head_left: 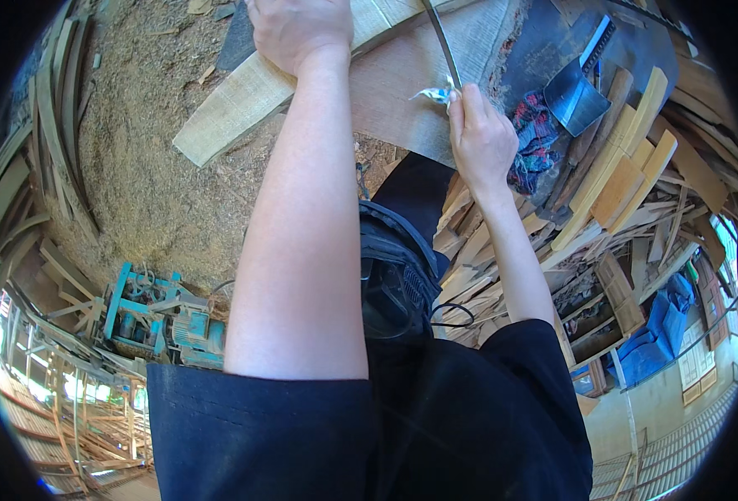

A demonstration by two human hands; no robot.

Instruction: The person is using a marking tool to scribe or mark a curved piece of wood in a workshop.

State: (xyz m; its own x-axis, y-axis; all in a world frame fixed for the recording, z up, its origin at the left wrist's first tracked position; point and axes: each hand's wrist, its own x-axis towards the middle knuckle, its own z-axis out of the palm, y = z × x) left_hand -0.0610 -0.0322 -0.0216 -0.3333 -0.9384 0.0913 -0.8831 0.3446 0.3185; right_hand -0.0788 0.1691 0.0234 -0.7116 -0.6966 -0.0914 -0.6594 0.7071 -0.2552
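My left hand rests on a pale wooden plank, its fingers cut off by the top edge of the view. That plank lies slantwise across a wider, flat wooden board. In my right hand is the near end of a narrow, dark metal strip, which runs up past the top edge. A crumpled white and blue wrapping sticks out beside my right thumb, around the held end. Whether the strip touches the plank cannot be made out.
Sawdust covers the ground at left. At right lie a plaid cloth, a curved dark metal sheet and stacked wood strips. A teal machine with a motor stands at lower left. Long timbers line the left side.
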